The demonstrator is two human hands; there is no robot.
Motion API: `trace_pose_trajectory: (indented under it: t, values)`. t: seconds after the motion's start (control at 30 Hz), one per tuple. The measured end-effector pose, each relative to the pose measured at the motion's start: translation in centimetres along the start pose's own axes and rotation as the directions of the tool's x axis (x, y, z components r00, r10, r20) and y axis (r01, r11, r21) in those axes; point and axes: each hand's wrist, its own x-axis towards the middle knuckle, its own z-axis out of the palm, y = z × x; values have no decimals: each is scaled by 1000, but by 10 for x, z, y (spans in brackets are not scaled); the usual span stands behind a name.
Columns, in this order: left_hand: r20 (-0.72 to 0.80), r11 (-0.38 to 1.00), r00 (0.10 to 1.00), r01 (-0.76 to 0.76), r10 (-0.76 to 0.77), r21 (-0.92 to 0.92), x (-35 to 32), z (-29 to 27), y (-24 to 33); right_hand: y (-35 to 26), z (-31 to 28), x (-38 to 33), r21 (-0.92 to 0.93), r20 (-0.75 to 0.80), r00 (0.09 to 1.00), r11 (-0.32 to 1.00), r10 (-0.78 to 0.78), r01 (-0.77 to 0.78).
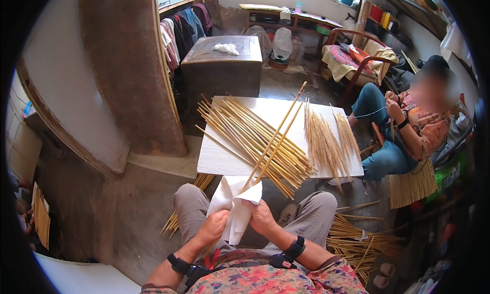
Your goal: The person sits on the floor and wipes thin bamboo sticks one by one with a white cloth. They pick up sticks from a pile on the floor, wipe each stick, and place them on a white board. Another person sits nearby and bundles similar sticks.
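My left hand [216, 223] is closed on a white cloth [236, 208] above my lap. My right hand [260, 216] grips the cloth's other side, folded around the lower ends of two long reed stalks [278, 139]. The stalks slant up and away to the right, over the table. Just beyond my knees, a pile of yellow-brown stalks [250, 135] lies across the white tabletop [210, 162]. Right of the pile rest two bunches of fine, brushy stems [322, 140]. The cloth hides the stalks' lower ends.
A co-worker in a patterned top [427, 133] sits at the right, pulling a thin cord. More stalks [357, 238] lie on the floor by my right knee. Behind the table stand a brown chest [219, 78] with white fibre on top and a wooden armchair [365, 64].
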Motion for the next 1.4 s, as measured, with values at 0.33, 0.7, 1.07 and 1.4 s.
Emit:
trace_pose_trajectory:
  t: [0.33,0.7,1.07,1.4]
  values:
    - [211,858,860,497,-465,-130,-27,-14,28,7,-15,7,-36,-33,999,999,24,-26]
    - [177,877,889,451,-423,-168,-36,-10,29,7,-13,14,-40,-106,993,998,-53,49]
    - [68,952,954,296,-292,-76,-28,-9,-13,13,6,11,15,-73,997,1000,17,-16]
    - [-58,969,998,6,8,246,-6,0,17,-1,27,20,-19,-148,970,981,-193,192]
